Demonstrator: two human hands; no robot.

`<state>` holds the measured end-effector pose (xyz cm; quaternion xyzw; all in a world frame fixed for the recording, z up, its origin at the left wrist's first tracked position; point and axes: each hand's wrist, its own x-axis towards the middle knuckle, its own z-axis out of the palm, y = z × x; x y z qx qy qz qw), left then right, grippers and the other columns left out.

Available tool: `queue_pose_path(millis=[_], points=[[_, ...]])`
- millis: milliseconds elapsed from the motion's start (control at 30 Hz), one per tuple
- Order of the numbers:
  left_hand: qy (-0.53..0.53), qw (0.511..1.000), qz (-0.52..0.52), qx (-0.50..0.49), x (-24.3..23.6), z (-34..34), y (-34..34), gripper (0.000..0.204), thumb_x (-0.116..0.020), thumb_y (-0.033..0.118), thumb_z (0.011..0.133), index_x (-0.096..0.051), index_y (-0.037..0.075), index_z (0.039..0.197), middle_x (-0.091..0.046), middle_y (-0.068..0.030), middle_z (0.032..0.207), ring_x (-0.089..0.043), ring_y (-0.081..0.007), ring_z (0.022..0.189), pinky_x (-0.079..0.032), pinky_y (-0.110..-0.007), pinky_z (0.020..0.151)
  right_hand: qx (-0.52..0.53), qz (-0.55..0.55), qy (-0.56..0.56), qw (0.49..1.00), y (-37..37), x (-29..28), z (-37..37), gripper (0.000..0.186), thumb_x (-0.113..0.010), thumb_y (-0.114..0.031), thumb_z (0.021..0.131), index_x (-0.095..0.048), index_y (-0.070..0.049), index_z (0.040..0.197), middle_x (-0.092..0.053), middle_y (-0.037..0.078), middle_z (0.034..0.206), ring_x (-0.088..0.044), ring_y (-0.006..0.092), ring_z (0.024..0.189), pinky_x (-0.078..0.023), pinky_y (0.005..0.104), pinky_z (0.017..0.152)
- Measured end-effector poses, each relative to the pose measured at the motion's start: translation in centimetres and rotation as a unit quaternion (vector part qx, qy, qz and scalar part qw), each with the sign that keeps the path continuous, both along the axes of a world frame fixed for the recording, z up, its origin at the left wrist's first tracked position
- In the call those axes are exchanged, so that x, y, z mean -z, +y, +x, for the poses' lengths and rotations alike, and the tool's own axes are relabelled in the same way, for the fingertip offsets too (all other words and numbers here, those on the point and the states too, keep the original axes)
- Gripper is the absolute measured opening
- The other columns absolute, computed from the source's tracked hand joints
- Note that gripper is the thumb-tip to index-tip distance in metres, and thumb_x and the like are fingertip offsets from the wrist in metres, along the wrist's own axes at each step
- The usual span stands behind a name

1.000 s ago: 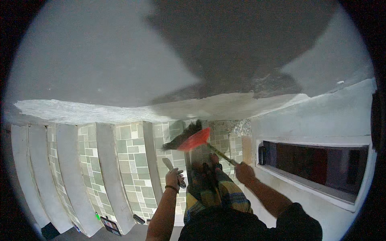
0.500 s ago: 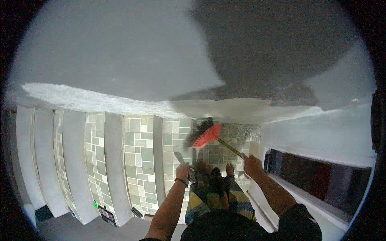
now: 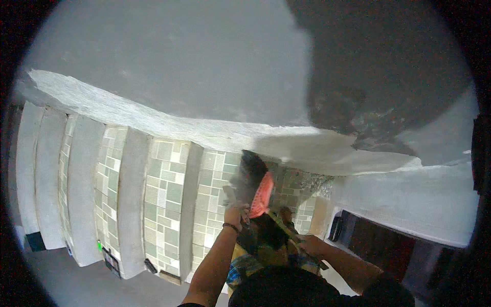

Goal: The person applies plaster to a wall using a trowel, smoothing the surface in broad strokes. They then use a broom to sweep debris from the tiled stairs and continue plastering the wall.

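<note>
My left hand (image 3: 235,217) is closed round a pale scraper-like tool (image 3: 227,194) whose blade points up, blurred by motion. My right hand (image 3: 309,243) grips the yellow-green handle (image 3: 280,224) of a broom, partly lost in blur and shadow. The broom's red head (image 3: 262,193) is tilted on edge just right of my left hand and the tool, with dark bristles (image 3: 251,166) reaching up toward the wall's foot. The grey wall (image 3: 169,61) has a rough white band (image 3: 128,107) along its bottom.
Steps with grey edges (image 3: 133,194) and green-white tiles (image 3: 163,199) descend to the left, small objects (image 3: 111,261) at their lower side. A patterned landing floor (image 3: 296,194) lies beneath me. At right stands a pale wall with a dark, white-framed opening (image 3: 388,243).
My right hand has moved down toward my body with the broom, whose red head has turned steeper and dropped nearer my left hand. The view has tilted, and the shadow sits further right.
</note>
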<state>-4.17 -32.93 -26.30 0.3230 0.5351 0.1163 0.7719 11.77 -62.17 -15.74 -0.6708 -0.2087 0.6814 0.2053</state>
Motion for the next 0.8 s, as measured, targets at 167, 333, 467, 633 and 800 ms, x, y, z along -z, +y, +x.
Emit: queue_pose_path(millis=[167,333,467,633,800], points=[[0.006,0.999,0.012,-0.053,5.8,4.2,-1.7,0.028,-0.055,0.018,0.094,-0.063,-0.003,0.111,-0.070,-0.0135,0.091,-0.063,-0.0195,0.065,-0.049,-0.032,0.054,-0.056,0.098,-0.002,0.994,0.6,11.1,4.1,0.047,-0.057,-0.033,0.100,-0.053,-0.015,0.142,-0.068,0.016,0.095,-0.065,0.0229,0.080,-0.054,0.0378,0.074],[0.037,0.998,0.007,-0.051,7.4,4.1,-6.1,0.034,-0.055,0.022,0.096,-0.060,-0.004,0.116,-0.070,-0.0126,0.089,-0.062,-0.0214,0.061,-0.050,-0.032,0.053,-0.044,0.016,0.080,0.996,1.4,16.0,5.9,0.044,-0.054,-0.027,0.101,-0.052,-0.012,0.143,-0.067,0.018,0.113,-0.067,0.0259,0.089,-0.054,0.0412,0.084],[0.050,0.998,0.036,-0.028,6.8,2.8,-9.1,0.031,-0.055,0.023,0.097,-0.063,-0.003,0.111,-0.070,-0.0135,0.087,-0.062,-0.0227,0.060,-0.050,-0.034,0.051,-0.191,0.077,-0.052,0.977,-1.0,13.8,6.3,0.053,-0.055,-0.020,0.096,-0.046,-0.011,0.148,-0.064,0.020,0.124,-0.067,0.0310,0.101,-0.053,0.0427,0.089],[0.051,0.994,-0.025,-0.094,5.8,0.3,-10.7,0.032,-0.053,0.022,0.096,-0.060,-0.001,0.117,-0.070,-0.0175,0.089,-0.062,-0.0240,0.059,-0.051,-0.035,0.049,-0.276,0.045,-0.120,0.953,-9.0,10.2,8.2,0.073,-0.061,-0.019,0.091,-0.028,-0.010,0.156,-0.067,0.019,0.107,-0.068,0.0404,0.091,-0.056,0.0505,0.075],[0.071,0.985,-0.029,-0.155,6.0,-0.9,-11.4,0.043,-0.057,0.025,0.093,-0.050,-0.002,0.127,-0.067,-0.0164,0.096,-0.061,-0.0218,0.066,-0.053,-0.037,0.059,-0.474,0.064,-0.446,0.757,-12.8,8.9,12.2,0.074,-0.063,-0.017,0.086,-0.032,-0.008,0.153,-0.064,0.017,0.093,-0.068,0.0336,0.079,-0.057,0.0473,0.064]])
